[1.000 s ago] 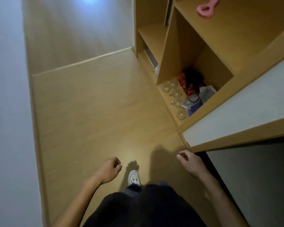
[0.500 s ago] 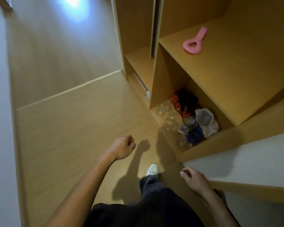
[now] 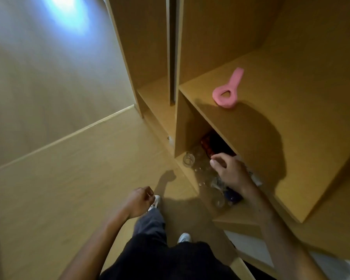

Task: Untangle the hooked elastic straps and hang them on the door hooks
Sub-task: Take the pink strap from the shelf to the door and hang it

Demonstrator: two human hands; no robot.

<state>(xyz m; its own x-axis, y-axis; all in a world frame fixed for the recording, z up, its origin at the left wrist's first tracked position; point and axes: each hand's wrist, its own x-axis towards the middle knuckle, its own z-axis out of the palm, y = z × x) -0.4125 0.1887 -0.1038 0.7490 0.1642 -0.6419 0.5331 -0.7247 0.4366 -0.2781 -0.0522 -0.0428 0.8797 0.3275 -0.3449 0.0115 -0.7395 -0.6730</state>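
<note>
Head view: wooden shelf unit [image 3: 251, 128], smooth light-brown laminate with flat square-edged panels, fills the 1–3 o'clock part of the frame. On its upper shelf at 1 o'clock lies a pink looped handle [image 3: 227, 91], matte and rubbery-looking, a ring at one end with a flat straight tab at the other. The lower compartment under that shelf is dark and cluttered: the elastic straps [image 3: 207, 145] sit at the back as a red-and-black tangled clump, detail too dim to resolve hooks. At the compartment's front are clear glass jars [image 3: 189, 159], round and glossy, some lying on their sides. Right hand [image 3: 229, 172] is at the compartment mouth, near centre frame, fingers curled loosely with thumb and forefinger narrowly apart, holding nothing, just short of the straps. Left hand [image 3: 138, 201] hangs at 6–7 o'clock over the floor, loosely fisted, empty. Floor [image 3: 73, 178] is pale wood-grain laminate with a slight sheen. White shoes [image 3: 183, 237] and dark trousers at 6 o'clock.
</note>
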